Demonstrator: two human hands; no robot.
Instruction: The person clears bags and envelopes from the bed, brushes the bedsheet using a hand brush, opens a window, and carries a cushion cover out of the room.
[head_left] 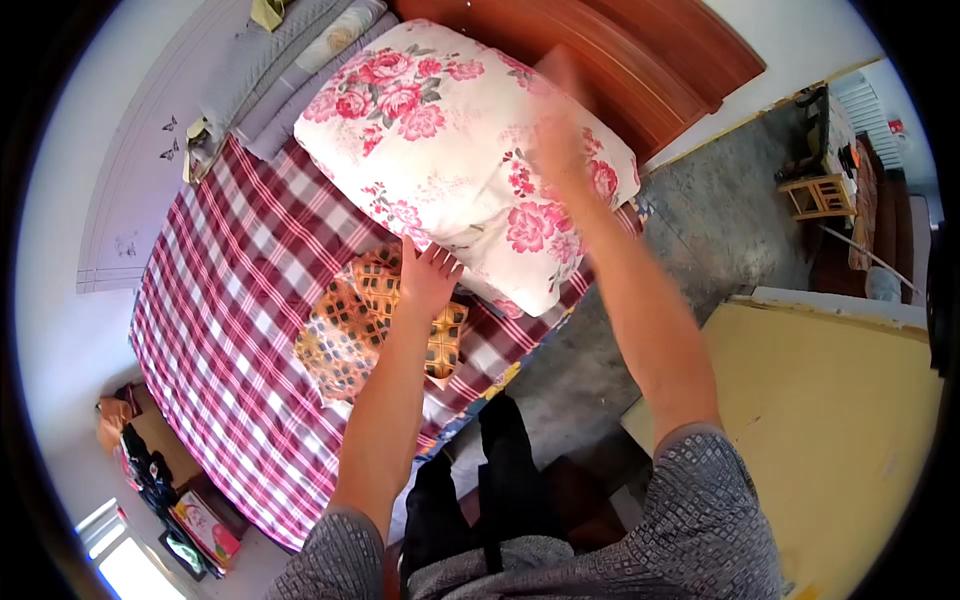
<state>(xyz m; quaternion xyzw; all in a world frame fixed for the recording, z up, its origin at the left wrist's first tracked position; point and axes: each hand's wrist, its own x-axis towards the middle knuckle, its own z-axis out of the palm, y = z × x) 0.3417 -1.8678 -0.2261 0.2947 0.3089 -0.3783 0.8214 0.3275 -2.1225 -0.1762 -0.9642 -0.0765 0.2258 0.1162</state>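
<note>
At far left, pale wall (60, 200) with small butterfly marks (170, 140); below it, piled clutter (150, 470) beside the bed. Next, bed (215, 340) under a red-and-white plaid cover, filling the left and middle. Grey folded bedding (285, 75) stacked along its upper edge. Brown checked cloth (350, 325) lies crumpled on the plaid, partly under the left forearm. Left hand (430, 278): fingers spread wide, at the near edge of the quilt, just over the cloth. Floral quilt (400, 95), white with pink roses, sits bundled on the upper part of the bed, between the grey bedding and the floor side. Right hand (562, 140): motion-blurred, over the quilt's right part; can't tell whether wide, narrow or holding, contact unclear too. Behind, reddish-brown wooden headboard (640, 50). Further right, grey floor (700, 210), pale yellow flat top (830, 410) nearer the person, small wooden stool (820, 195) well apart.
</note>
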